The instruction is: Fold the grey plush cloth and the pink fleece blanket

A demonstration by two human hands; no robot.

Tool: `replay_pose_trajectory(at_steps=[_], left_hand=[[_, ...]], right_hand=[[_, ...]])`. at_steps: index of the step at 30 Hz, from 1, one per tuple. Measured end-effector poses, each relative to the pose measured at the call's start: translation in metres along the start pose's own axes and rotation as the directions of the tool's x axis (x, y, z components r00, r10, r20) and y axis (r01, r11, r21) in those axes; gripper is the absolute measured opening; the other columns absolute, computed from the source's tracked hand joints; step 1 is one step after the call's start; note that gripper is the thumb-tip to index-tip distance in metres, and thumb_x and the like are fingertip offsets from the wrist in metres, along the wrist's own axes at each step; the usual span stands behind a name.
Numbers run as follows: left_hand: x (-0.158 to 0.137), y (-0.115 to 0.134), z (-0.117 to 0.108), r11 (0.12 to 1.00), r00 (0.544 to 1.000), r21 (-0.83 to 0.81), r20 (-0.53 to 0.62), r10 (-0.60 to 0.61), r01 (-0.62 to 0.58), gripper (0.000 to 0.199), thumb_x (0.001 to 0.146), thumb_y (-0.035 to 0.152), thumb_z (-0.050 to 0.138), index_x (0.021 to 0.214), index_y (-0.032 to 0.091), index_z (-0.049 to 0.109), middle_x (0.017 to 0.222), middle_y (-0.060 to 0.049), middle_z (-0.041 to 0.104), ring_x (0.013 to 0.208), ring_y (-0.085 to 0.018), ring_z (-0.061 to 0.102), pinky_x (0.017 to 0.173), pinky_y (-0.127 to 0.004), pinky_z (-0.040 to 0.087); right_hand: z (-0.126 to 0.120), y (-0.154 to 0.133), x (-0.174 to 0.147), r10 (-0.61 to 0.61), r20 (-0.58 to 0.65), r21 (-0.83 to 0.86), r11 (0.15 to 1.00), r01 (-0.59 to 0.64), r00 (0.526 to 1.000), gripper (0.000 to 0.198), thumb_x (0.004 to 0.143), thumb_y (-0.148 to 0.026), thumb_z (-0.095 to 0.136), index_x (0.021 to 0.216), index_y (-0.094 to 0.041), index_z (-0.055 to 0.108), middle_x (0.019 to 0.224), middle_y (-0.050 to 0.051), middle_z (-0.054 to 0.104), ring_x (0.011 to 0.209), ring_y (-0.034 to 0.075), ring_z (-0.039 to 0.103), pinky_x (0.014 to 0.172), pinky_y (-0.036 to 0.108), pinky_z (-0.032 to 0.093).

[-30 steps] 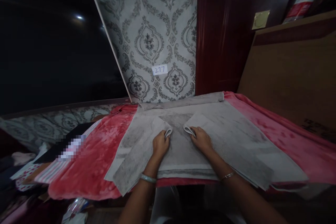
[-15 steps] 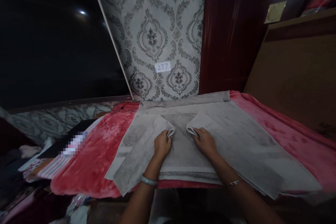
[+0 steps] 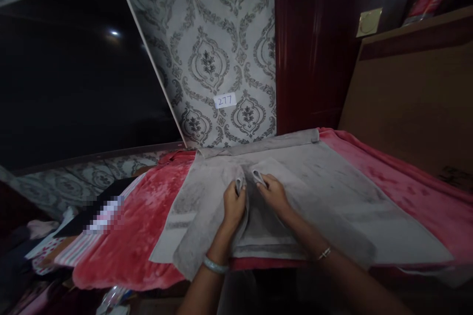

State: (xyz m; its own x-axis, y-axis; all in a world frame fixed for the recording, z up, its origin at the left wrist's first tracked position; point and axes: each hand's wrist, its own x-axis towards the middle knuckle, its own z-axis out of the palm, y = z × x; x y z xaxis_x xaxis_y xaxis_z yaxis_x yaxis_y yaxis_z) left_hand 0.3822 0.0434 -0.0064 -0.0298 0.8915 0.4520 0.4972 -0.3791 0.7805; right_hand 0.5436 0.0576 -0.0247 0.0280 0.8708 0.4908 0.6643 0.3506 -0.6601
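Note:
A large grey cloth (image 3: 325, 167) lies spread over a red plush blanket (image 3: 144, 221), with a rolled or folded strip along its far edge. Near the middle, my left hand (image 3: 234, 204) pinches a folded edge of the grey cloth. Just to the right, my right hand (image 3: 273, 194) grips another folded edge of it. Both held edges curl into small loops above the fingers and stand a little apart. Between my hands the cloth bunches up, darker in shade. Whether the two held flaps belong to one piece or to a second layer, I cannot tell.
A dark television screen (image 3: 84, 74) leans at the left. Patterned wallpaper (image 3: 207, 24) bears a paper label (image 3: 225, 100) reading 277. At the right stand a cardboard box (image 3: 410, 103) and a bottle (image 3: 430, 0). Piled clothes (image 3: 40, 236) lie at the lower left.
My hands have come closer together, drawing the two folded edges inward and lifting them slightly. The flaps' outer parts have slid towards the middle, and the view has shifted a little.

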Motion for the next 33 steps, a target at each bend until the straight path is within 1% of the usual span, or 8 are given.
replay_pose_trajectory(at_steps=[3, 6, 16, 20, 23, 26, 29, 33], left_hand=[[-0.012, -0.003, 0.012, 0.994, 0.995, -0.066, 0.053, -0.086, 0.09, 0.011, 0.084, 0.029, 0.052, 0.076, 0.022, 0.052, 0.07, 0.002, 0.055, 0.068, -0.015, 0.051, 0.065, -0.025, 0.04], [-0.017, -0.008, 0.015, 0.987, 0.992, -0.102, 0.044, -0.121, 0.125, 0.013, 0.084, 0.031, 0.051, 0.074, 0.023, 0.049, 0.067, 0.004, 0.052, 0.064, -0.014, 0.048, 0.062, -0.025, 0.039], [-0.021, 0.005, 0.008, 0.996, 0.995, -0.063, 0.07, -0.065, 0.069, 0.013, 0.083, 0.032, 0.051, 0.074, 0.023, 0.048, 0.067, 0.003, 0.054, 0.065, -0.014, 0.05, 0.062, -0.026, 0.038], [-0.022, 0.009, 0.004, 0.984, 0.987, -0.134, 0.13, -0.097, 0.114, 0.025, 0.08, 0.046, 0.059, 0.077, 0.023, 0.048, 0.066, 0.005, 0.051, 0.064, -0.014, 0.049, 0.061, -0.025, 0.039], [-0.021, 0.004, 0.005, 0.977, 0.981, -0.126, 0.107, -0.162, 0.175, 0.036, 0.077, 0.055, 0.064, 0.076, 0.023, 0.048, 0.064, 0.006, 0.048, 0.06, -0.013, 0.046, 0.058, -0.026, 0.037], [-0.019, -0.005, 0.008, 0.974, 0.98, -0.11, 0.052, -0.193, 0.197, 0.029, 0.081, 0.05, 0.059, 0.075, 0.023, 0.048, 0.062, 0.006, 0.045, 0.059, -0.013, 0.044, 0.058, -0.026, 0.036], [-0.021, -0.01, 0.01, 0.981, 0.985, -0.09, 0.039, -0.167, 0.17, 0.021, 0.084, 0.042, 0.052, 0.076, 0.023, 0.049, 0.062, 0.006, 0.045, 0.06, -0.014, 0.044, 0.059, -0.026, 0.035], [-0.027, -0.004, 0.009, 0.996, 0.995, -0.037, 0.059, -0.078, 0.081, 0.018, 0.086, 0.04, 0.048, 0.076, 0.024, 0.047, 0.063, 0.004, 0.05, 0.062, -0.015, 0.048, 0.061, -0.026, 0.034]], right_hand=[[0.023, -0.013, -0.021, -0.042, -0.028, 0.125, 0.991, 0.045, 0.999, 0.037, 0.088, -0.019, 0.044, 0.115, -0.021, 0.069, 0.1, 0.008, 0.068, 0.098, 0.023, 0.06, 0.09, 0.034, 0.049], [0.032, -0.017, -0.034, -0.034, -0.06, 0.134, 0.99, 0.042, 0.998, 0.04, 0.089, -0.018, 0.043, 0.12, -0.02, 0.067, 0.1, 0.008, 0.067, 0.097, 0.023, 0.06, 0.09, 0.035, 0.051], [0.026, -0.022, -0.043, -0.07, 0.021, -0.023, 0.997, 0.07, 0.997, 0.053, 0.093, -0.013, 0.039, 0.143, -0.019, 0.054, 0.109, 0.012, 0.063, 0.098, 0.023, 0.06, 0.088, 0.035, 0.053], [0.028, -0.021, -0.048, -0.119, 0.043, 0.039, 0.992, 0.117, 0.992, 0.058, 0.091, -0.016, 0.045, 0.148, -0.02, 0.05, 0.113, 0.013, 0.062, 0.101, 0.025, 0.061, 0.09, 0.038, 0.054], [0.026, -0.016, -0.048, -0.175, 0.067, 0.132, 0.977, 0.165, 0.982, 0.06, 0.085, -0.016, 0.052, 0.146, -0.021, 0.054, 0.113, 0.011, 0.065, 0.105, 0.025, 0.063, 0.094, 0.037, 0.054], [0.014, -0.004, -0.037, -0.154, 0.219, 0.204, 0.973, 0.109, 0.963, 0.056, 0.081, -0.014, 0.055, 0.136, -0.022, 0.063, 0.105, 0.006, 0.07, 0.093, 0.02, 0.067, 0.086, 0.031, 0.056], [-0.009, 0.012, -0.009, -0.074, 0.316, 0.149, 0.989, 0.028, 0.946, 0.044, 0.085, -0.015, 0.05, 0.122, -0.021, 0.072, 0.09, 0.002, 0.074, 0.078, 0.017, 0.068, 0.073, 0.027, 0.056], [-0.033, 0.025, 0.052, 0.026, 0.208, -0.049, 0.999, -0.016, 0.978, 0.041, 0.094, -0.016, 0.043, 0.125, -0.017, 0.069, 0.123, 0.01, 0.069, 0.114, 0.021, 0.064, 0.098, 0.033, 0.051]])
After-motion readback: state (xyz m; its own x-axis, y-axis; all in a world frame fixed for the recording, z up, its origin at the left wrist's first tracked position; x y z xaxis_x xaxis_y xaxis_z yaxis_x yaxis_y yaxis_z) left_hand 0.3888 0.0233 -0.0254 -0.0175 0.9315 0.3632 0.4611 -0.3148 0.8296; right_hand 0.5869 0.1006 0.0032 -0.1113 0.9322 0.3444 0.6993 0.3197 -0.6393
